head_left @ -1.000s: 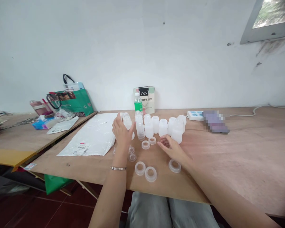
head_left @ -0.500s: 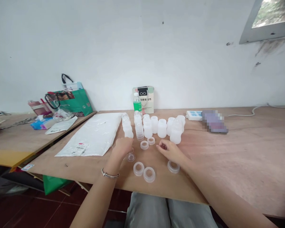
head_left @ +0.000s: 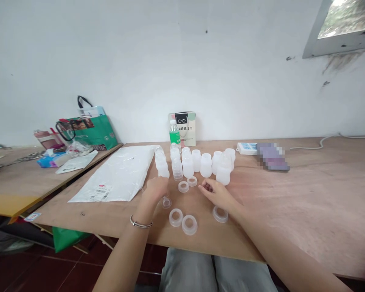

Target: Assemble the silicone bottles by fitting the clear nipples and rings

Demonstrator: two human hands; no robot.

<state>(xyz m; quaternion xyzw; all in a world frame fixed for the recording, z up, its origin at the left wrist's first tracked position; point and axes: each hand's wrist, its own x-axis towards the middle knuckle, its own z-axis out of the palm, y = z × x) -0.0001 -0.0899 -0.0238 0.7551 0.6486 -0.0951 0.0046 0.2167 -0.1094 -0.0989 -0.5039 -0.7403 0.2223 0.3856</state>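
Left hand (head_left: pixel 155 190) beside clear teat (head_left: pixel 166 202) on surface (head_left: pixel 255 235); its fingers are hidden, grip cannot be told. Right fingers (head_left: pixel 205 187) loosely curled, part-spread, near white ring (head_left: pixel 218 218).

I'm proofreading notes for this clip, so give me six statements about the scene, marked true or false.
1. White bottles stand beyond the right hand. True.
2. Those white bottles all lie on their sides. False: they stand upright.
3. A green-labelled bottle stands in front of a paper bag. True.
4. The paper bag lies flat. False: it stands upright by the wall.
5. A bracelet circles the wrist of the left hand. True.
6. A red tray lies to the left of the left hand. False: a white plastic package lies there.
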